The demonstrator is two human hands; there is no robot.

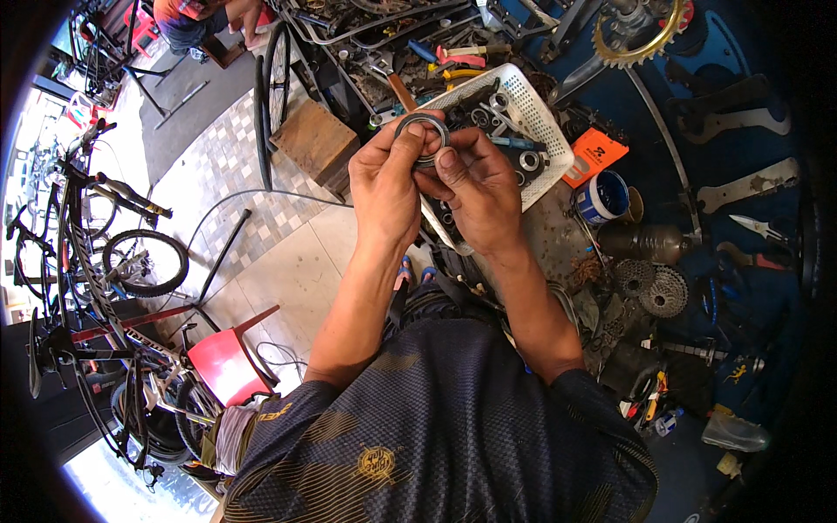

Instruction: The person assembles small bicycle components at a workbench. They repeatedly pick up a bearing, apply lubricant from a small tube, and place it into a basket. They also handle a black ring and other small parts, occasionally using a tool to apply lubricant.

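A grey metal ring-shaped bearing [429, 117] is held up in front of me, over the near left side of a white perforated basket [554, 131]. My left hand [388, 183] pinches it from the left, with the thumb lying across the ring. On the other side my right hand [481, 196] grips its lower right edge between thumb and fingers. Fingers cover the lower part of the ring. Inside the basket lie loose metal rings, small parts and a blue-handled tool [516, 142].
Right of the basket are an orange packet [595, 155], a blue-and-white tub [604, 195] and sprocket cassettes [664, 290]. Wrenches [750, 185] hang on a blue board. To the left are a wooden box [314, 144], a red chair [228, 366] and bicycles [146, 263]. Another person [196, 24] sits at the far left.
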